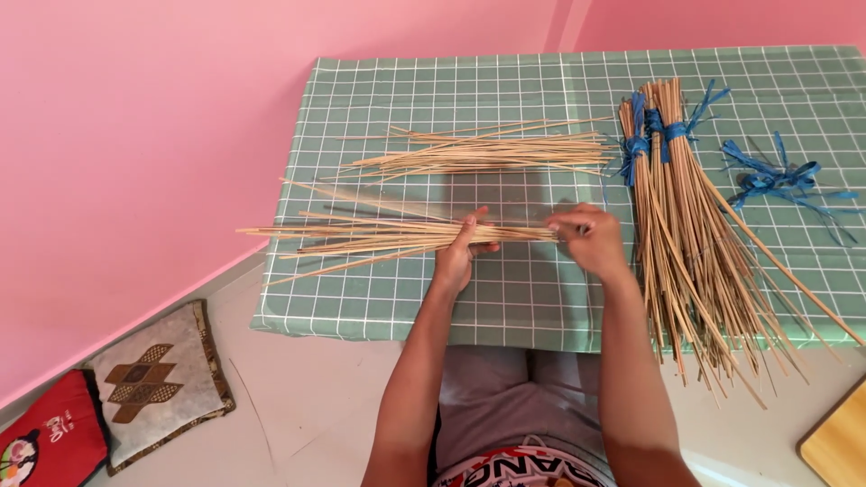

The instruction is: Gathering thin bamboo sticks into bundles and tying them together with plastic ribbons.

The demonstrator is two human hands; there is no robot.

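While two cushions (108,406) lie on the floor at far left, a bunch of thin straw-coloured sticks (361,236) lies across the green checked table (379,307). The left hand (462,252) is wrapped around the middle of this bunch, thumb over the top, and the right hand (591,239) pinches its right end with fingers closed. Behind them rests a second loose pile of sticks (487,151). Further right lie tied bundles (686,234) bound with blue ribbon, then loose blue ribbon scraps (780,179).
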